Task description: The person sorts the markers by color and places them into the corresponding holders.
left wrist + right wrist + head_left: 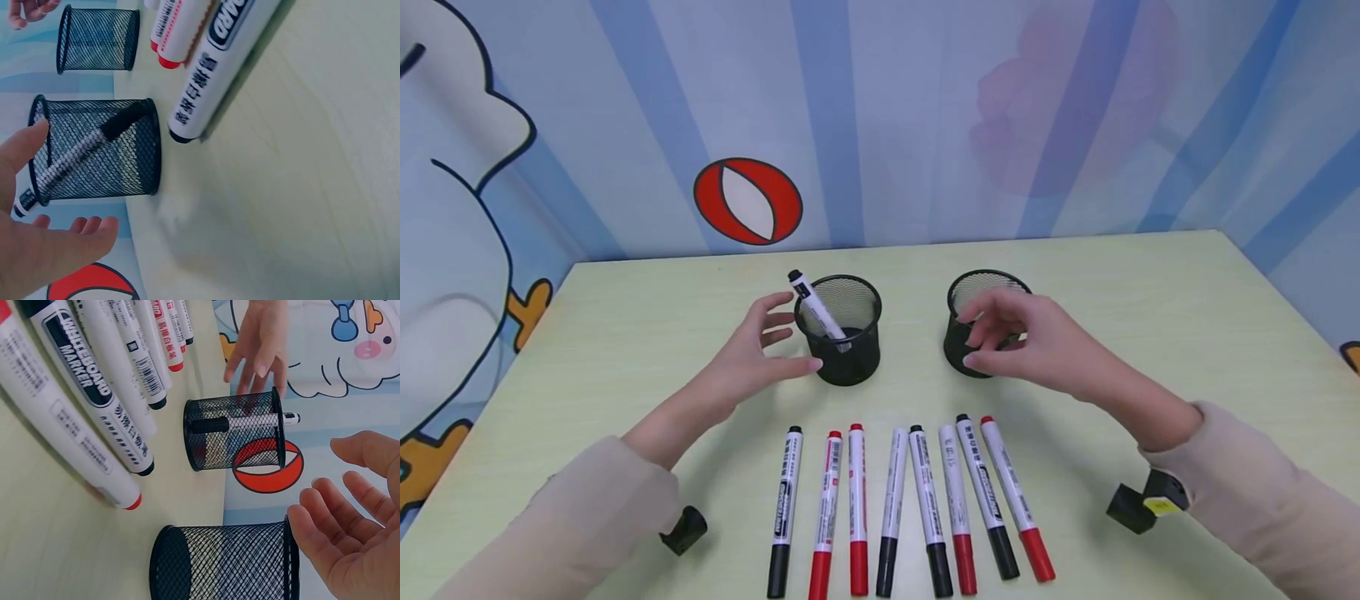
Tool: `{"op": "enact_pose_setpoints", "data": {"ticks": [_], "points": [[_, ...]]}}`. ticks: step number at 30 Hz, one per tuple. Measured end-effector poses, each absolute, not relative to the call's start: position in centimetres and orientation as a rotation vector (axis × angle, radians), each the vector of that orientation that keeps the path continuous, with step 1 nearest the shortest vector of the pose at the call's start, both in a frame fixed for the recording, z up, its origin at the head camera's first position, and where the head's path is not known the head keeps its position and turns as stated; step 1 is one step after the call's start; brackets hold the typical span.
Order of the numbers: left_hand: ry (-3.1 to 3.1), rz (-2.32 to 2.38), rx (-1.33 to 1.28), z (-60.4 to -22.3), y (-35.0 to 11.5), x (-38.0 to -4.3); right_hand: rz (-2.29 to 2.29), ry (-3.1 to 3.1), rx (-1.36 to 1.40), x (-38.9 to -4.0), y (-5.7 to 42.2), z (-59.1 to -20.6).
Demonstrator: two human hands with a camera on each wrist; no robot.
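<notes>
Your L hand (748, 350) is holding wide, thumb & fingers spreading by the left side of a black mesh cup (863, 362) just left of frame ctr; you aren't gripping it, & I can't tell if your thumb tip is touching. That cup is standing upright w/ one black-capped marker (818, 308) inside, cap end down, leaning twd upper left & poking over the rim.

Your R hand (1037, 337), right of ctr, is gripping nothing; its fingers are bending loosely, w/ a narrowish gap to the thumb. It's partly covering a second mesh cup (955, 346), also standing upright; contact's unclear.

Across the lower middle, eight whiteboard markers (927, 492) are lying side by side on the pale table (1187, 333), caps pointing twd the bottom edge. L to R, cap colors are running blk, red, red, blk, blk, red, blk, red. Up top, a blue striped wall (895, 125) is showing a red-&-white ball print (784, 200), upper left of ctr.
</notes>
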State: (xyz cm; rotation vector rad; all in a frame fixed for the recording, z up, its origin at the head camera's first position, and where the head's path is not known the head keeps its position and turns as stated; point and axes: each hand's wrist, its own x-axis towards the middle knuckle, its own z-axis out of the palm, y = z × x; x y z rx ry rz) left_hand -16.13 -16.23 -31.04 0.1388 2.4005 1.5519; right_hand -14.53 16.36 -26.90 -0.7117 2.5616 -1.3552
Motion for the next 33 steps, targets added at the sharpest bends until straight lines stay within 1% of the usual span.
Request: {"op": "enact_pose_setpoints", "data": {"ticks": [11, 14, 18, 22, 33], "points": [[2.528, 1.528, -0.02, -28.5, -16.2, -14.5, -1.334, 2.552, -0.684, -13.8, 17.6, -28.1], [2.657, 1.465, 0.064, -28.0, -15.9, -13.8, -1.322, 2.552, -0.678, -13.6, 17.8, -28.4], [2.831, 1.345, 0.262, -27.0, -15.2, -12.9, -1.325, 2.541, -0.663, -13.3, 18.2, -28.8], [2.86, 1.336, 0.413, -25.9, -14.1, -12.4, -1.327, 2.542, -0.635, -13.1, 18.7, -29.2], [2.752, 1.411, 0.566, -25.4, -11.6, -12.5, -1.33, 2.523, -0.578, -12.5, 19.6, -29.9]]}}
